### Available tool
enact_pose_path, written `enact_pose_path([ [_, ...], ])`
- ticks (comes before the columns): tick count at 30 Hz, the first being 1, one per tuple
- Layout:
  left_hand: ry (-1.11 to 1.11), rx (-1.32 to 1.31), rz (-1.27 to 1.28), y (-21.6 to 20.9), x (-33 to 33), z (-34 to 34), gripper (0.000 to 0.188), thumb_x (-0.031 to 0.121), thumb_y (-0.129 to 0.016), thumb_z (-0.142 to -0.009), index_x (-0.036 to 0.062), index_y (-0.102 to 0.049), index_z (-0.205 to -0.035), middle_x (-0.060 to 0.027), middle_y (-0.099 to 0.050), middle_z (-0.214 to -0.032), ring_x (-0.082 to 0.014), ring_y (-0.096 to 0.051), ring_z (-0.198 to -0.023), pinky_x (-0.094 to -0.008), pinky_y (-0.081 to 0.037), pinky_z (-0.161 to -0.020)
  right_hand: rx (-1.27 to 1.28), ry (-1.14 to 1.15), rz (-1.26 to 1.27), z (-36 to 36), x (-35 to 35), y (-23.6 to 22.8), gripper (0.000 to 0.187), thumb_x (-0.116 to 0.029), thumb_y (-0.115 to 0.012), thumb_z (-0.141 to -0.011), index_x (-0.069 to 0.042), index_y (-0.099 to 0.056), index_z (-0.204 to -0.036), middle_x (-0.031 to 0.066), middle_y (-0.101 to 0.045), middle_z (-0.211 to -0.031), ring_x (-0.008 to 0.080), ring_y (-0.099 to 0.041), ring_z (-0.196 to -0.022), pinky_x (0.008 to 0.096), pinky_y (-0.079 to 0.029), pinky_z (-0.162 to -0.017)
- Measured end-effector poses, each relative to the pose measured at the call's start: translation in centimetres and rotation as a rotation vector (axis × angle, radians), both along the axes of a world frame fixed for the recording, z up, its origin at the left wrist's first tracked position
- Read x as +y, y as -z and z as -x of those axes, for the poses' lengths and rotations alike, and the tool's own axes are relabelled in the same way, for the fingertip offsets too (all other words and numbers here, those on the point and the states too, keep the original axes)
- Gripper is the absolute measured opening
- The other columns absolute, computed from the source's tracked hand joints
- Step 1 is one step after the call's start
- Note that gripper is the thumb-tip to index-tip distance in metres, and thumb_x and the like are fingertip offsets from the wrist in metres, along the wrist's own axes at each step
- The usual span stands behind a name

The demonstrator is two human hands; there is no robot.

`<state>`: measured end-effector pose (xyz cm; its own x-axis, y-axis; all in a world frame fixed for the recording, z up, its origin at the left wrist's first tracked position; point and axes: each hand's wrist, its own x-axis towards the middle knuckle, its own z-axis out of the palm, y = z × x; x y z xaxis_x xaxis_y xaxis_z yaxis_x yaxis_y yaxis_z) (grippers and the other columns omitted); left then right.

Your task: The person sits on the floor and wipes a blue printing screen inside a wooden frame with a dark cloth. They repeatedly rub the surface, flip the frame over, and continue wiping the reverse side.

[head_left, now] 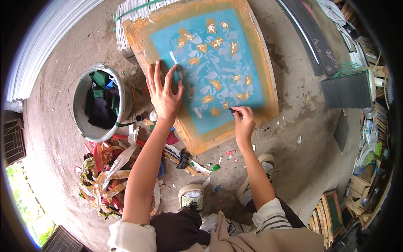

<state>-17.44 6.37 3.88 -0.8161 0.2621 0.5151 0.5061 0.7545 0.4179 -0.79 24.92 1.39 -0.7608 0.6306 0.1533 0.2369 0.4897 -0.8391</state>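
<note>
A screen-printing frame (193, 143) with a blue mesh and tan taped borders lies tilted in front of me. Pale bird-like shapes cover its mesh, and brown tape pieces (215, 85) with white leaf shapes are scattered among them. My left hand (164, 98) rests on the left border with its fingers spread, holding nothing. Near the mesh's lower right part, my right hand (244, 125) pinches a small dark piece (232, 110) against or just above the surface. What that piece is I cannot make out.
A grey bucket (122, 101) of dark cloth scraps stands left of the frame. Below it lies a heap of crumpled tape strips (111, 185). A strapped stack of white sheets (122, 42) lies behind. Dark stacked boards (346, 91) and wooden frames (325, 220) line the right side.
</note>
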Motion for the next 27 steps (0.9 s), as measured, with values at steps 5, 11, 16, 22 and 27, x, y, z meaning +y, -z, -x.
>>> enact_pose_path([
  [5,-0.006,0.009,0.012,-0.1,0.6,0.1,0.051,0.019,-0.067,-0.080,0.0243,-0.056,-0.130,-0.0120,-0.035,-0.150,-0.0375,-0.026,-0.142,-0.0545,-0.028,-0.111,0.120,-0.062,-0.217,5.7,0.4,-0.9,0.015,0.010,-0.067,-0.076,-0.002,-0.066,-0.085,0.0095,-0.061,-0.082,0.0258,-0.061,-0.079,0.0358,-0.049,-0.066],
  [11,-0.029,0.014,0.022,-0.1,0.2,0.2,0.052,0.020,-0.067,-0.080,0.0248,-0.056,-0.130,-0.0112,-0.034,-0.150,-0.0370,-0.026,-0.142,-0.0533,-0.028,-0.112,-0.031,-0.126,-0.277,1.3,0.7,0.8,0.008,0.006,-0.064,-0.081,-0.001,-0.067,-0.085,0.0102,-0.061,-0.081,0.0237,-0.064,-0.075,0.0333,-0.051,-0.064],
  [16,0.006,0.008,-0.027,0.1,0.6,0.3,0.052,0.021,-0.067,-0.080,0.0265,-0.055,-0.131,-0.0110,-0.033,-0.152,-0.0361,-0.025,-0.143,-0.0544,-0.027,-0.112,0.118,-0.068,-0.259,6.8,0.8,-1.1,0.012,0.008,-0.062,-0.079,-0.001,-0.064,-0.087,0.0123,-0.060,-0.084,0.0293,-0.060,-0.078,0.0384,-0.049,-0.068],
  [22,-0.034,-0.037,0.025,-0.3,-0.1,0.0,0.052,0.023,-0.066,-0.082,0.0263,-0.054,-0.132,-0.0105,-0.031,-0.152,-0.0346,-0.021,-0.144,-0.0564,-0.024,-0.113,-0.049,-0.217,-0.216,-1.2,0.2,0.0,0.016,0.010,-0.058,-0.079,-0.002,-0.061,-0.088,0.0144,-0.056,-0.084,0.0357,-0.058,-0.085,0.0437,-0.047,-0.072],
  [27,-0.029,-0.010,0.002,-0.2,0.8,0.0,0.051,0.021,-0.065,-0.082,0.0260,-0.054,-0.132,-0.0090,-0.032,-0.152,-0.0348,-0.024,-0.143,-0.0546,-0.027,-0.112,0.161,-0.085,-0.273,8.3,3.6,-1.7,0.014,0.009,-0.057,-0.082,-0.002,-0.060,-0.090,0.0145,-0.057,-0.084,0.0339,-0.058,-0.084,0.0411,-0.047,-0.069],
])
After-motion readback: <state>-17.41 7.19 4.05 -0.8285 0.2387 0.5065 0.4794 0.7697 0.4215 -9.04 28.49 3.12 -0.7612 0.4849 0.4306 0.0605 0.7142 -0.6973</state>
